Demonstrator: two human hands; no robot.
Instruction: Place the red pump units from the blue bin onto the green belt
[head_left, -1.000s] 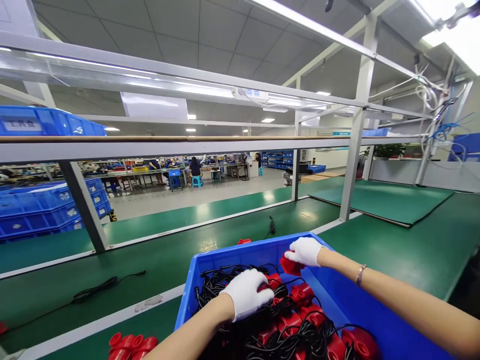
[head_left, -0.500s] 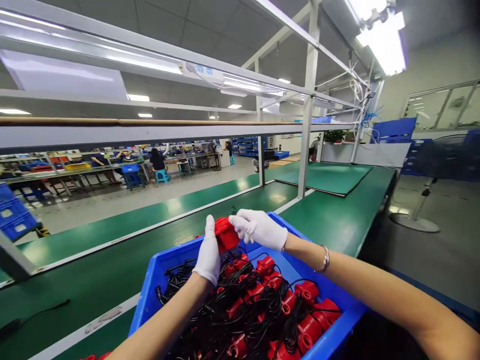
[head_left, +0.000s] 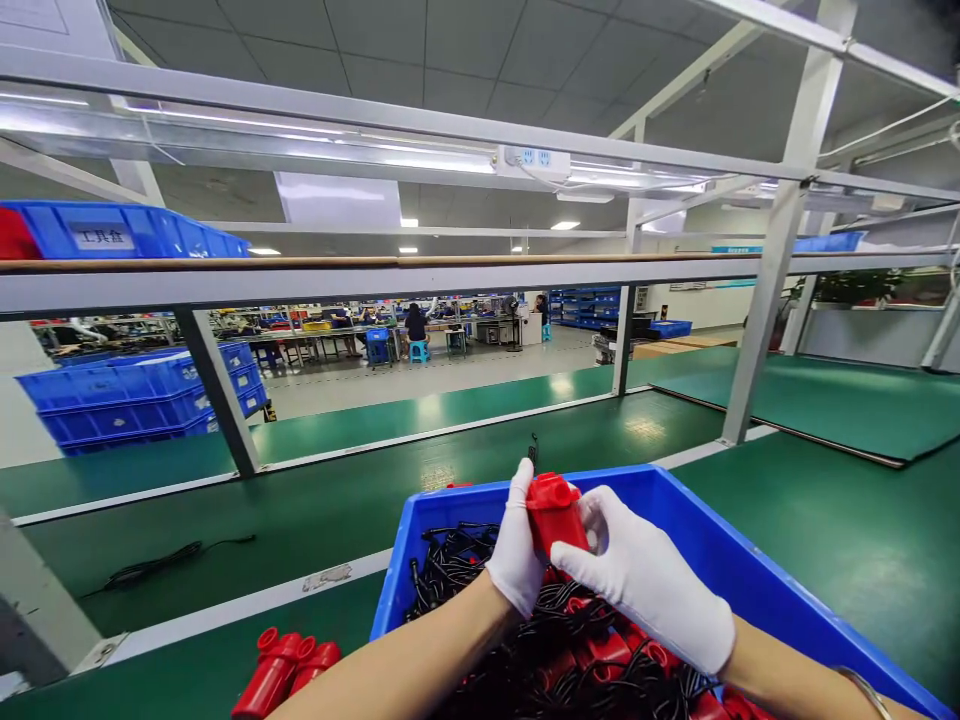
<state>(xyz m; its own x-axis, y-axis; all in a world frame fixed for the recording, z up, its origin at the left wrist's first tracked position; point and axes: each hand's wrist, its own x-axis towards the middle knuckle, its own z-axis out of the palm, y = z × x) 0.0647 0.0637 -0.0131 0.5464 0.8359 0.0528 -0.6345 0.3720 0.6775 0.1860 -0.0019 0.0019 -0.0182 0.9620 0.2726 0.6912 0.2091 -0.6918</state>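
A red plastic housing (head_left: 553, 512) with a short round collar on top is held between my two white-gloved hands, above a blue bin. My left hand (head_left: 519, 548) grips its left side, thumb upward. My right hand (head_left: 637, 570) closes on its right side, with the thumb across the lower front. Beneath them the blue bin (head_left: 757, 570) holds many similar red housings (head_left: 607, 655) tangled with black cables (head_left: 457, 555). On the green bench left of the bin lie a few more red housings (head_left: 276, 672).
A loose black cable (head_left: 169, 562) lies on the green bench (head_left: 330, 510). White frame posts (head_left: 772, 270) and a shelf rail (head_left: 450, 280) stand beyond the bin. Stacked blue crates (head_left: 135, 400) are at the left; people sit at far workbenches.
My view has swung left. The right hand has moved from the housing's top to its side and lower front, while the left keeps its hold; the housing now looks more upright.
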